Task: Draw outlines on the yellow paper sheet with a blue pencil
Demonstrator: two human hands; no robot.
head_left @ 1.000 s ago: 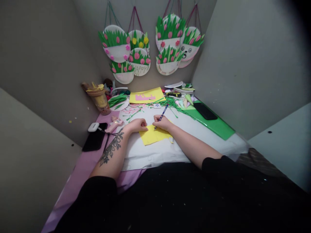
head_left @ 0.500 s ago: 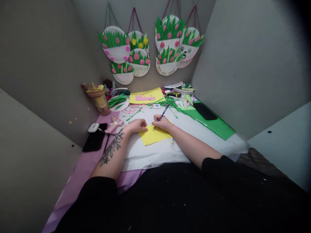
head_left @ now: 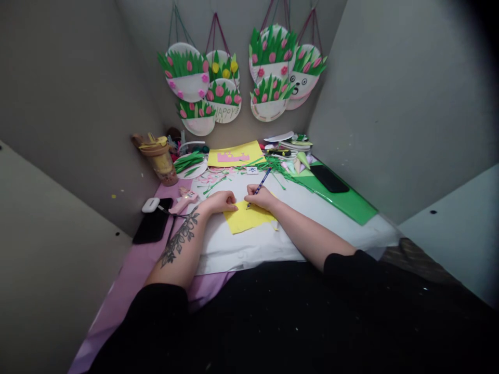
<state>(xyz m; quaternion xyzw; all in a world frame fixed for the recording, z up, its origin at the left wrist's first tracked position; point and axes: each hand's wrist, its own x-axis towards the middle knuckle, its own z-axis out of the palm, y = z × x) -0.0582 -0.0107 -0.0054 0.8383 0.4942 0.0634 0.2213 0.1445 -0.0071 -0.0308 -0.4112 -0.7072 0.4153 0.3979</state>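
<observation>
Right hand point(head_left: 262, 198): fingers closed in a narrow writing grip around a dark blue pencil point(head_left: 265, 177), its shaft leaning away from the person and its point at the yellow paper point(head_left: 245, 222). Whether the point bears on the surface or hovers just over it cannot be told; no drawn line can be made out.

Left hand point(head_left: 223, 201): fingers curled inward, tips at the upper left part of the same paper. Whether they press or merely rest cannot be told.

The yellow paper lies below and between both sets of fingers, on a white sheet point(head_left: 234, 249); its right part runs under the right hand, where a small piece of the edge juts up.

Risks, as judged. Should the left fingers bear too lightly, the paper could turn under the pencil and spoil a line. The right hand could catch the jutting edge and crease it. The white sheet looks wrinkled below the fingers; a fold under the point could cause a skip or a puncture. Beyond the right fingertips, green scraps point(head_left: 276, 164) lie loose and could be swept in. The cord of the pink tool point(head_left: 184, 202), beside the left wrist, could snag if that arm draws back.
</observation>
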